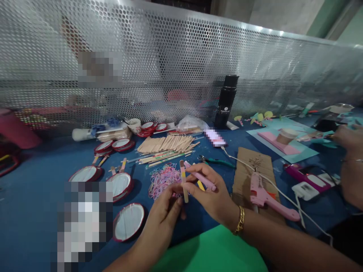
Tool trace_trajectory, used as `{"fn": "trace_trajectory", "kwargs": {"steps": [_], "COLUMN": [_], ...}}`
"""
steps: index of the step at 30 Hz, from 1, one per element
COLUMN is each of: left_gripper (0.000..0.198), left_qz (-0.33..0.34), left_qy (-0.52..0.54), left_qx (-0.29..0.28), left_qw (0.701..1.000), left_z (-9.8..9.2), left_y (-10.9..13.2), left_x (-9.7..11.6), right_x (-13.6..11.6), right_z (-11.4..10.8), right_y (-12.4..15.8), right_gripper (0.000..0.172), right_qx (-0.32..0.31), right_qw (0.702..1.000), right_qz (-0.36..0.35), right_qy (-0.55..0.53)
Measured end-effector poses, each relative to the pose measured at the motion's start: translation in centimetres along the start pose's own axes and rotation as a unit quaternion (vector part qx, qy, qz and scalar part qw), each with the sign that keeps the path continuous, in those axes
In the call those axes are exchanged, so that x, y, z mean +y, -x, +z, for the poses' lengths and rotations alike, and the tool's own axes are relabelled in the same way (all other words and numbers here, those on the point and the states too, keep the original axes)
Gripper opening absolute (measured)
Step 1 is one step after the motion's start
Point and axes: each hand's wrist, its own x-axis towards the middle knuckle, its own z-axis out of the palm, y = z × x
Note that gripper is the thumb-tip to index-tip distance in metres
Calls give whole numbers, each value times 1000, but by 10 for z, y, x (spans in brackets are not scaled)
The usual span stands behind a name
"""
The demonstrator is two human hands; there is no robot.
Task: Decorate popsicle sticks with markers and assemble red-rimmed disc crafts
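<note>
The stick (183,175) carries brown, pink and yellow stripes above pale bare wood; the pen (206,182) is pinkish lilac. The tangled loops (160,181) seem mixed pink, lilac and bluish, though too fine to separate surely. The glue gun (261,195) is pink, the cardboard (241,166) brown, the table (42,162) blue, the bottle (226,101) black with white lettering.

- The light is dim and cool, perhaps coming from above.
- Small glares sit on the top edge of the metal screen (187,56).
- Pixel blocks partly cover the phone (215,138).
- The right edge is blurred.
</note>
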Motion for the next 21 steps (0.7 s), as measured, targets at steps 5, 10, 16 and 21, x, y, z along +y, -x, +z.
{"fn": "trace_trajectory", "kwargs": {"steps": [5, 10, 16, 21], "left_gripper": [30, 33, 40, 40], "left_qz": [46, 52, 16, 14], "left_qy": [-42, -37, -41, -32], "left_qx": [-21, -39, -32, -45], "left_qw": [998, 997, 999, 998], "left_z": [-2, -3, -1, 0], "left_y": [-2, -2, 0, 0], "left_x": [4, 0, -5, -5], "right_x": [-2, -2, -2, -2], "right_z": [2, 4, 6, 7], "right_y": [2, 3, 3, 4], "right_gripper": [27, 27, 26, 27], "right_qx": [-20, -52, -59, -62], "right_qw": [999, 997, 995, 992], "right_qz": [36, 60, 67, 91], "right_qy": [7, -24, -38, -64]}}
